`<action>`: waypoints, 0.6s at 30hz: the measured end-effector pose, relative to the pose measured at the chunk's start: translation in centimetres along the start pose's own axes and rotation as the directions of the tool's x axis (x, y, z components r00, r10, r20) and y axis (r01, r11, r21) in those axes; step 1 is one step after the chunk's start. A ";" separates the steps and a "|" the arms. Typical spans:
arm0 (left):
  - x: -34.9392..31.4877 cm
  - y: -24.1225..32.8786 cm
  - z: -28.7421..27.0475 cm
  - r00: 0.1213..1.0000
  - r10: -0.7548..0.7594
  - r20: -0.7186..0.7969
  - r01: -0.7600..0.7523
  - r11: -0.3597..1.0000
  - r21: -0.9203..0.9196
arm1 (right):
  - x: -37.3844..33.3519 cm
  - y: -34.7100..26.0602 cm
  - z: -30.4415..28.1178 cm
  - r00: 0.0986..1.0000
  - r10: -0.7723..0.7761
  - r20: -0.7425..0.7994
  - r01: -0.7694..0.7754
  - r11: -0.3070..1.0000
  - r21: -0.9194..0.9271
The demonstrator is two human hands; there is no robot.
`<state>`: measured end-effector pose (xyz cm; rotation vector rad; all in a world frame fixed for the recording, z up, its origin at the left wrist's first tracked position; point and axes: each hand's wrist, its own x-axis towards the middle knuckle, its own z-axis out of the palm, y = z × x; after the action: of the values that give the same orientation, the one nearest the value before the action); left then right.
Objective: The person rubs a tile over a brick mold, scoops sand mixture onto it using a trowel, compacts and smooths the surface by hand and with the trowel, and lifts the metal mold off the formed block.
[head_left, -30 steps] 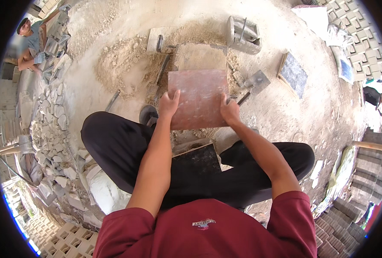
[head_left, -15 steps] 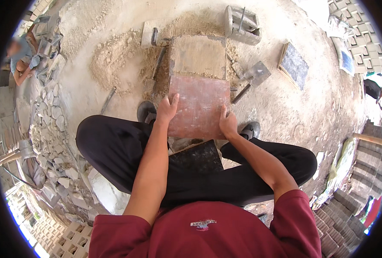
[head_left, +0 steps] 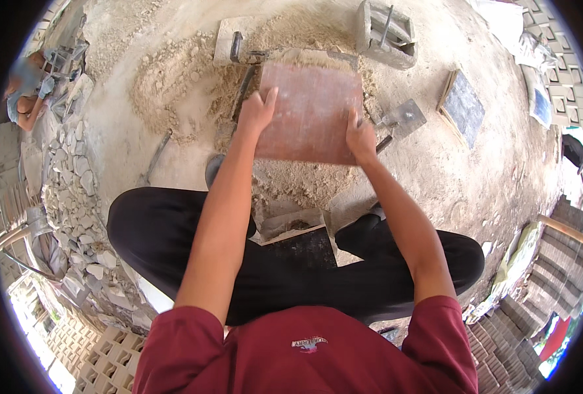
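Observation:
A flat reddish-brown board [head_left: 310, 117] is held level in front of me by its two side edges. My left hand [head_left: 257, 113] grips its left edge, thumb on top. My right hand [head_left: 361, 139] grips the right edge the same way. Beneath the board, mostly hidden, is a mould [head_left: 324, 58] with sandy mix along its far rim. I cannot tell whether the board touches it. Loose sandy mix [head_left: 304, 180] lies between the board and my legs. A square-bladed trowel [head_left: 410, 118] rests just right of my right hand.
A heap of sandy mix [head_left: 167, 85] lies left of the mould. Farther right are a grey block-shaped box [head_left: 387, 39] and a dark square panel [head_left: 462, 108]. A dark board [head_left: 301, 248] sits between my legs. Rubble [head_left: 71, 177] and a crouching person [head_left: 25, 92] are at left.
Both hands have carried the reddish-brown board away from me, over the mould's top surface, which it now mostly covers. Loose mix nearer my legs has come into view.

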<state>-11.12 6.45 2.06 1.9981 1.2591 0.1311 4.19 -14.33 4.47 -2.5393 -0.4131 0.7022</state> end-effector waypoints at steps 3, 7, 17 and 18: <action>5.6 2.4 -1.3 0.997 0.055 0.056 -0.058 0.997 0.056 | 4.8 -3.1 -0.9 1.000 0.011 -0.013 -0.012 0.998 -0.054; 14.0 5.6 -1.2 0.986 0.074 0.149 -0.111 0.960 0.256 | 14.2 -6.6 -3.4 0.999 -0.041 -0.018 0.040 0.999 -0.037; 11.6 6.5 -2.3 0.965 0.261 0.005 -0.261 0.965 0.017 | 14.5 -3.1 -7.4 0.993 0.071 -0.093 -0.051 0.978 0.205; 10.1 4.3 -1.1 0.935 0.353 -0.016 -0.345 0.922 0.176 | 13.1 -2.6 -6.9 0.988 0.150 -0.024 -0.138 0.953 0.269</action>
<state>-3.33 14.23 2.60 2.3692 0.9556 0.2520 18.36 -9.39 5.78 -2.3390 -0.1083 0.7012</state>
